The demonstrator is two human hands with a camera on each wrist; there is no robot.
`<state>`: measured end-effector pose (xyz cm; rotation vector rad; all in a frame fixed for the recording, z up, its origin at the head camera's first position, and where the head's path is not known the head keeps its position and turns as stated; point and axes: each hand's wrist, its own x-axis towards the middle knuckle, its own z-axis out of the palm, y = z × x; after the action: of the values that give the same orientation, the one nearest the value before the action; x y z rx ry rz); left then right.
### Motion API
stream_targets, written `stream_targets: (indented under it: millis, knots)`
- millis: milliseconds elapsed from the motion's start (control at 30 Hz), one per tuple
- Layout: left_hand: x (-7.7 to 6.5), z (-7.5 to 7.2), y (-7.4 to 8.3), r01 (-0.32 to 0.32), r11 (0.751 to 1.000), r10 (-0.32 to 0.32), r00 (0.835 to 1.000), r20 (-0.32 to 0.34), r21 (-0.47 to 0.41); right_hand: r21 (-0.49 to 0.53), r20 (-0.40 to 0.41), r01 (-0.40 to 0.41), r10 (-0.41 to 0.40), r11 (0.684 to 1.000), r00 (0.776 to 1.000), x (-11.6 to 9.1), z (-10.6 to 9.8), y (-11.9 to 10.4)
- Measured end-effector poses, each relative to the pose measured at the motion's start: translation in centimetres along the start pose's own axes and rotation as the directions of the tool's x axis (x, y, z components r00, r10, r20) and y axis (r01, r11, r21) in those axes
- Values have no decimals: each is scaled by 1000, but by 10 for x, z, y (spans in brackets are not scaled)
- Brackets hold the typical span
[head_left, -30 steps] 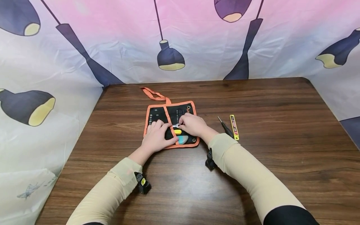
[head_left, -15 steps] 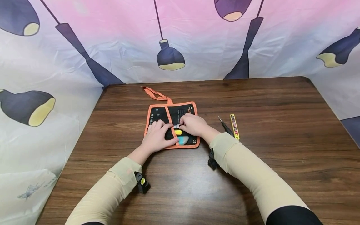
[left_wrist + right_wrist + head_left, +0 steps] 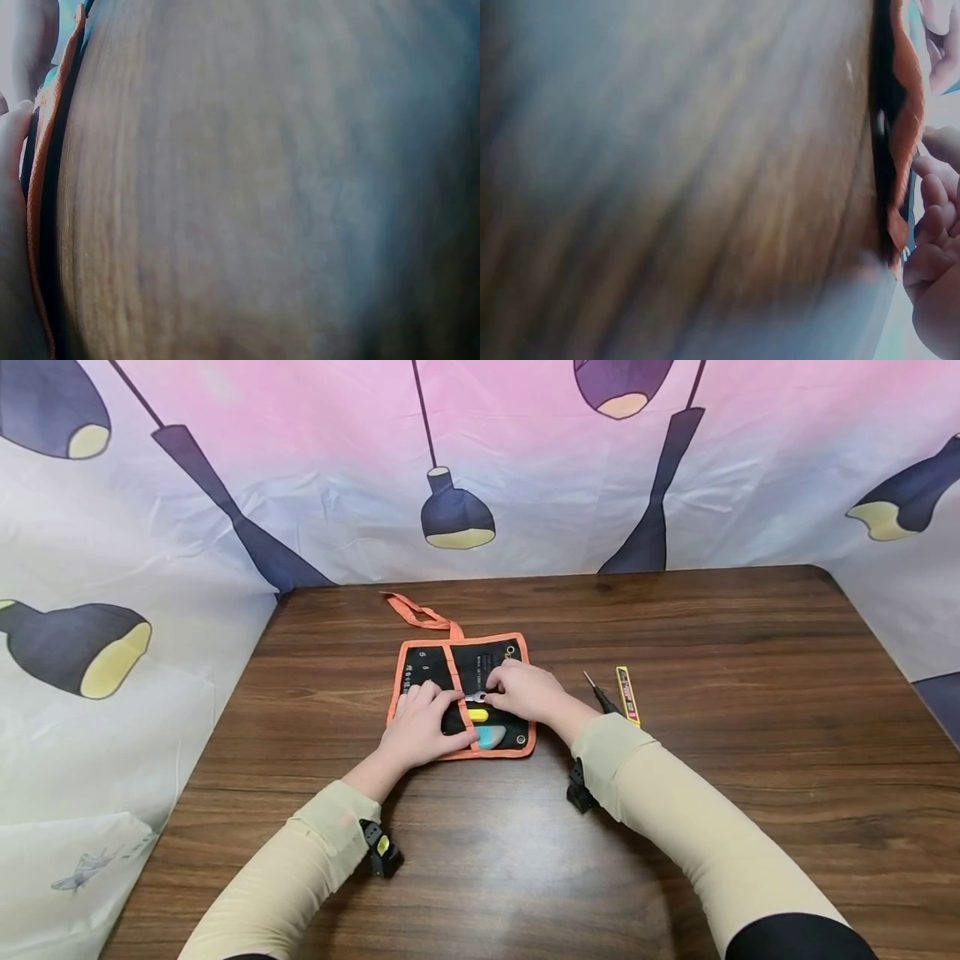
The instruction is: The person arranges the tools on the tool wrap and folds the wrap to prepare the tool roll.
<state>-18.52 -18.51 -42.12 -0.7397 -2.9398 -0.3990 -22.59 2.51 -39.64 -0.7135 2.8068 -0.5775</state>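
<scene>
A black tool pouch with orange edging lies flat on the table. My left hand rests on its left part, fingers spread, thumb by the orange middle band. The thumb also shows on the pouch's edge in the left wrist view. A small silver wrench sticks out of the band to the right, and my right hand pinches at its ring end. Below the wrench, a yellow handle and a rounded teal and grey tool sit tucked under the band.
Right of the pouch lie a screwdriver with a dark handle and a narrow yellow case, both partly behind the right sleeve. An orange strap trails from the pouch toward the table's back edge. A printed cloth hangs behind.
The right hand has moved slightly right, and more of the wrench's ring end shows. The pouch has shifted a little right, with the left hand still on it.
</scene>
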Motion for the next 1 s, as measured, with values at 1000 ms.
stream_targets:
  millis: [1000]
  knots:
    - [0, 0, 2, 12, 999, -12, 1000, 0, 31, 27, -156, -50, 54, 998, 986, -57, -55, 77]
